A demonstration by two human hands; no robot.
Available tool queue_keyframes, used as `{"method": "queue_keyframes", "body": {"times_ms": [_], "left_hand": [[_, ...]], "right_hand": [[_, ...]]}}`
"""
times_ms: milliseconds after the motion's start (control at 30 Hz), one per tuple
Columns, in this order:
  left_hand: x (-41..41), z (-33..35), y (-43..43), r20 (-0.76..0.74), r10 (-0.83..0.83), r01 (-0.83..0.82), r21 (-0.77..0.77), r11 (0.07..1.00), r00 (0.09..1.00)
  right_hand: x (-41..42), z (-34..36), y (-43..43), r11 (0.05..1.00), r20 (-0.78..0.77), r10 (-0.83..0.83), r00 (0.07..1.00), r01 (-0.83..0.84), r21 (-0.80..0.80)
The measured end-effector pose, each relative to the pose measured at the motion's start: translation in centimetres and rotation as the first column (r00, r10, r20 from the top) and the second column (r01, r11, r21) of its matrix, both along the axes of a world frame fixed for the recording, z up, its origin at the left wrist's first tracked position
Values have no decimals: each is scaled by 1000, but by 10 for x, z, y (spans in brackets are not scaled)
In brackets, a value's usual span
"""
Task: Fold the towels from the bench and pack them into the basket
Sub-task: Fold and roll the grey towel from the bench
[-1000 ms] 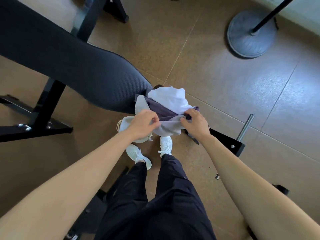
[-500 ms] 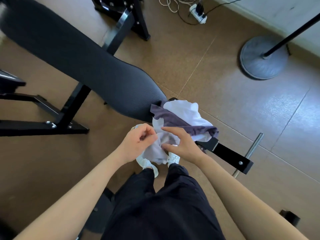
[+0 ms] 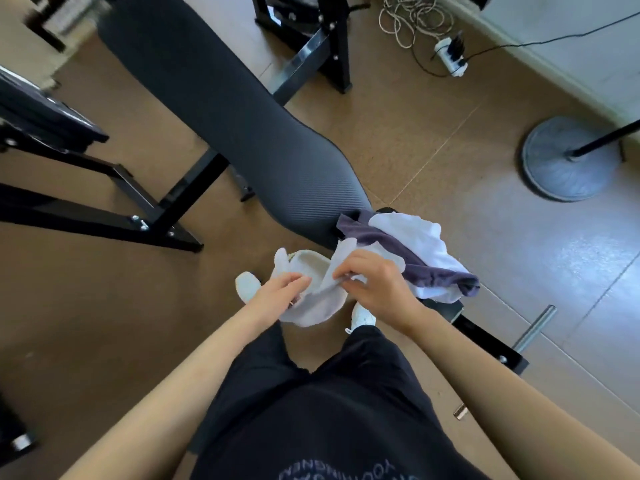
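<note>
Directly between them, both hands pinch a pale towel (image 3: 313, 306). Left hand (image 3: 277, 296) grips its left edge. Right hand (image 3: 375, 284) grips its upper fold.

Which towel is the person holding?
The pale grey towel, gripped by left hand and right hand; the purple towel and white towel lie on the bench.

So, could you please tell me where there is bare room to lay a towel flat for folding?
The bench pad is bare all along beyond the towel pile at its near end. Bare floor lies between the pad and the round stand base. The pad's near end, around the pile, is crowded.
</note>
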State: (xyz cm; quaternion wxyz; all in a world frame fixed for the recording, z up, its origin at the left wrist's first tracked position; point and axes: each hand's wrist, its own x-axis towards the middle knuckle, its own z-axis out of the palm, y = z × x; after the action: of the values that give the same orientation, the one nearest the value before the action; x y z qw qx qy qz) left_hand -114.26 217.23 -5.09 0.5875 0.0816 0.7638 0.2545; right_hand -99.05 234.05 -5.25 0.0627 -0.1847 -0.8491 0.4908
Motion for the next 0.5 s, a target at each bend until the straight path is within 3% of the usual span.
{"method": "queue_keyframes", "body": {"times_ms": [100, 233, 400, 500], "left_hand": [[-17, -20, 0, 236, -100, 105, -11, 994, 967], [-49, -34, -15, 326, -204, 142, 205, 968, 923], [-95, -32, -40, 144, -249, 169, 419, 892, 958], [-120, -28, -56, 4, -342, 293, 504, 813, 940]], "right_hand": [[-10, 0, -11, 999, 89, -48, 995, 47, 20], [-25, 5, -31, 973, 176, -230, 957, 229, 25], [-48, 15, -78, 944, 411, -283, 867, 326, -37], [-65, 19, -111, 842, 504, -259, 824, 448, -300]]}}
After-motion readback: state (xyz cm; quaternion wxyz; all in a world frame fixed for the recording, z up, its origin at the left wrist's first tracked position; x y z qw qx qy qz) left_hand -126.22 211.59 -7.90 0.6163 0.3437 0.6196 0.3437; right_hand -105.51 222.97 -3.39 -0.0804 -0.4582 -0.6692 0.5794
